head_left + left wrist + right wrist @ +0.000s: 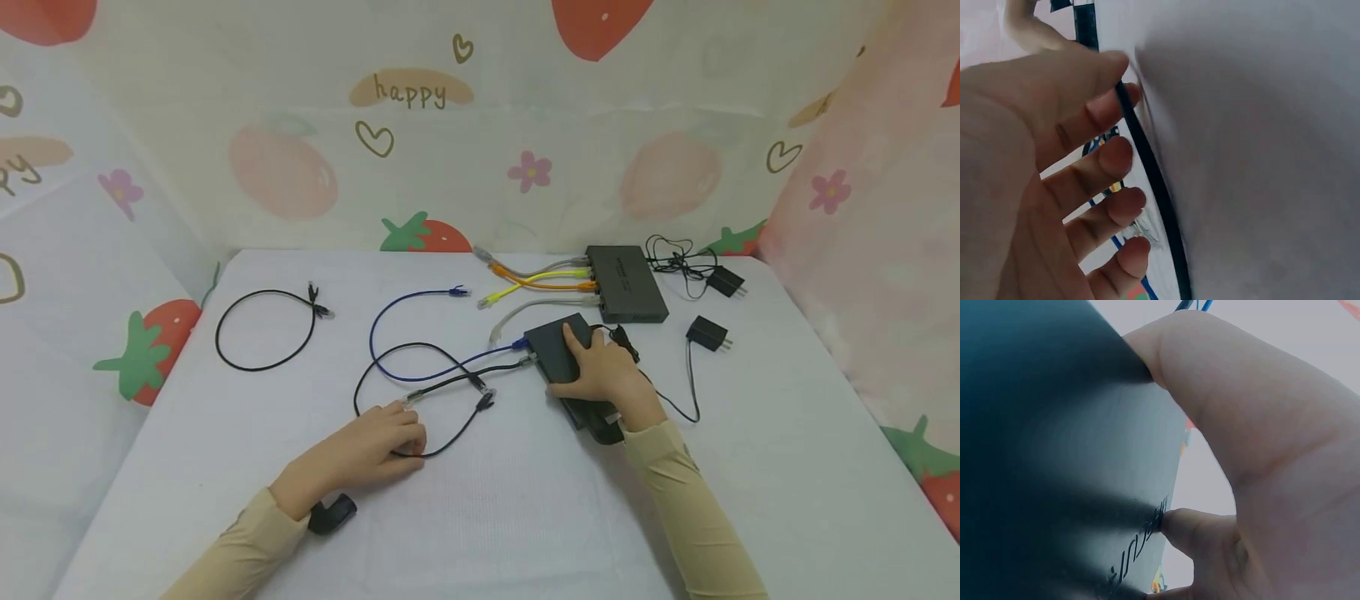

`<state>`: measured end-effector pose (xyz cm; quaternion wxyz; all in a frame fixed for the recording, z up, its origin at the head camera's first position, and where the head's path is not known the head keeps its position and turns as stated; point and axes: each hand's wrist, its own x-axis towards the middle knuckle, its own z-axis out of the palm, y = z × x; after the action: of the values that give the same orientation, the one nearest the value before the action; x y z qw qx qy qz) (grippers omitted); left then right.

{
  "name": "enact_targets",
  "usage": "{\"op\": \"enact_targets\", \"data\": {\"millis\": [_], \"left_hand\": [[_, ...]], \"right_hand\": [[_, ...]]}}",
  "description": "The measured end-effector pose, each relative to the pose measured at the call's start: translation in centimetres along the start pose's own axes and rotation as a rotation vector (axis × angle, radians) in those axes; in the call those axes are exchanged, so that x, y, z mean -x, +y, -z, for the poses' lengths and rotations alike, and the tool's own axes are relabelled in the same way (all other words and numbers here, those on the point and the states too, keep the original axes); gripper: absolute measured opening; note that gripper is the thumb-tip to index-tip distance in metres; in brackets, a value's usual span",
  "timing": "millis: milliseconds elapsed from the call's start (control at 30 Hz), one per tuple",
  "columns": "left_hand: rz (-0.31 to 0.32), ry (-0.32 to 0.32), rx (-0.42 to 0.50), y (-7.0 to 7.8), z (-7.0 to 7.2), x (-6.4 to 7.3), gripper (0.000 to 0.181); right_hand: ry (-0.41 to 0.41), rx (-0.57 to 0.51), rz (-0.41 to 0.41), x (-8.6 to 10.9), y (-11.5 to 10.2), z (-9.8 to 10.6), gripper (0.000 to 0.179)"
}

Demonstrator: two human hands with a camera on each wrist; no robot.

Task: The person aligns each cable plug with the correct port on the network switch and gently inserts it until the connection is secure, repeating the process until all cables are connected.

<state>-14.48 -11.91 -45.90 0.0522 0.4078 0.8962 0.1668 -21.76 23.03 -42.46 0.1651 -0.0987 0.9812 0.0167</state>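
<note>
My left hand (367,446) pinches a thin black network cable (1159,181) between thumb and index finger, the other fingers loosely bent. This cable lies in a loop on the table, with its clear plugs (486,400) near the right of the loop. On the right, my right hand (611,379) grips a black network switch (555,354), thumb at one edge and index finger on its lettered top. A blue cable (420,379) and a short black cable (465,377) run into its left side. A dark wrist strap piece (332,514) sits under the left wrist.
Behind stands a second black switch (626,283) with grey, yellow and orange cables at its left. Two black power adapters (726,281) lie at the right, one with a tangled cord (682,258). Another coiled black cable (264,367) is at the left on the white tablecloth (480,517).
</note>
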Motion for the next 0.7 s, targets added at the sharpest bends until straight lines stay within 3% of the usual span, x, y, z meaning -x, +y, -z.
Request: {"op": "enact_targets", "data": {"millis": [167, 267, 400, 700], "left_hand": [[0.008, -0.033, -0.037, 0.4, 0.5, -0.8, 0.025], [0.016, 0.0, -0.052, 0.7, 0.8, -1.7, 0.027], [0.08, 0.059, -0.035, 1.6, 0.8, -3.3, 0.029], [0.155, 0.085, -0.075, 3.8, -1.0, -6.9, 0.027]], "right_hand": [[0.007, 0.0, 0.001, 0.0, 0.0, -0.1, 0.104], [0.01, 0.003, 0.001, -0.1, 0.0, -0.1, 0.104], [0.007, 0.003, 0.003, -0.1, -0.1, -0.1, 0.105], [0.006, -0.008, -0.001, 0.1, -0.2, -0.1, 0.104]]}}
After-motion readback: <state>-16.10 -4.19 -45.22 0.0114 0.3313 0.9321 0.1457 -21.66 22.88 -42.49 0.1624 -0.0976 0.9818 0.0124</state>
